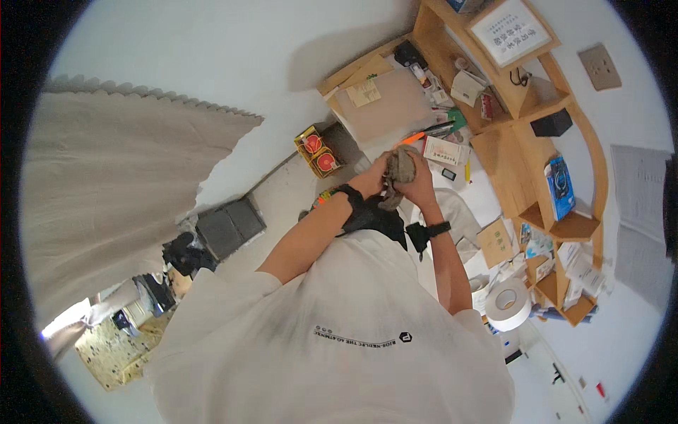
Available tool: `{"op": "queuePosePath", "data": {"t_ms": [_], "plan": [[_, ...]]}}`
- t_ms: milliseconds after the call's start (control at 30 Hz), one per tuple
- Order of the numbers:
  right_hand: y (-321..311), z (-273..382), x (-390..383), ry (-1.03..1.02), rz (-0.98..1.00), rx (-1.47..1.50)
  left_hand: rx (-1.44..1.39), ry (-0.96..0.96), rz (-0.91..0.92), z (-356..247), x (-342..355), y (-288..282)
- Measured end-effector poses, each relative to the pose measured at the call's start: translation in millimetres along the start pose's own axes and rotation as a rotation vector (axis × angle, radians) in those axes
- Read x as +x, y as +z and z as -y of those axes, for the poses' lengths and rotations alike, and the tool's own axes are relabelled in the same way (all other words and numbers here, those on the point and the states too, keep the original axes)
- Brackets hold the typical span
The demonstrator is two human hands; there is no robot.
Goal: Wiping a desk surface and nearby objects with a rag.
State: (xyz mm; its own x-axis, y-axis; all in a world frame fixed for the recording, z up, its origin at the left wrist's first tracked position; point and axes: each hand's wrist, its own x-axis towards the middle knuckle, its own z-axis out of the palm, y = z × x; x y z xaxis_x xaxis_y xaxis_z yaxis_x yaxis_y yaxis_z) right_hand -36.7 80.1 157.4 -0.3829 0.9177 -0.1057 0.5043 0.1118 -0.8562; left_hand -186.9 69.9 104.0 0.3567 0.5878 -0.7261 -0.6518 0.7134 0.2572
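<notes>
A crumpled grey-brown cloth (402, 168) is bunched up in front of my body, near the desk's edge. My left hand (372, 178) grips it from the left side, fingers closed on the fabric. On its right side my right hand (421, 185) wraps round the same cloth, and a loose end hangs down between the two hands. Whether anything is inside the bundle cannot be seen. Both wrists wear black straps. Just beyond the cloth lie an orange pen-like item (412, 138) and a small booklet (445, 150) on the desk.
A wooden shelf unit (519, 159) curves along the right, holding a blue box (560, 187) and papers. A white tape roll (507, 304) is near my right elbow. A box with red fruit pictures (318, 152) and a dark grey box (231, 227) stand on the left.
</notes>
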Motion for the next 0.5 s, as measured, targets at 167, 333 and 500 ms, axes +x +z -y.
{"op": "queuePosePath", "data": {"t_ms": [167, 333, 500], "plan": [[8.8, -10.0, 87.1, -0.100, -0.322, -0.267, 0.436, 0.259, -0.296, -45.5, -12.9, 2.9], [46.9, -20.6, 151.9, 0.032, -0.243, -0.301, 0.483, 0.399, -0.266, -54.0, -24.5, -20.6], [94.1, -21.3, 149.0, 0.060, -0.085, -0.274, 0.413, 0.252, -0.261, -48.9, -39.2, -53.8]]}}
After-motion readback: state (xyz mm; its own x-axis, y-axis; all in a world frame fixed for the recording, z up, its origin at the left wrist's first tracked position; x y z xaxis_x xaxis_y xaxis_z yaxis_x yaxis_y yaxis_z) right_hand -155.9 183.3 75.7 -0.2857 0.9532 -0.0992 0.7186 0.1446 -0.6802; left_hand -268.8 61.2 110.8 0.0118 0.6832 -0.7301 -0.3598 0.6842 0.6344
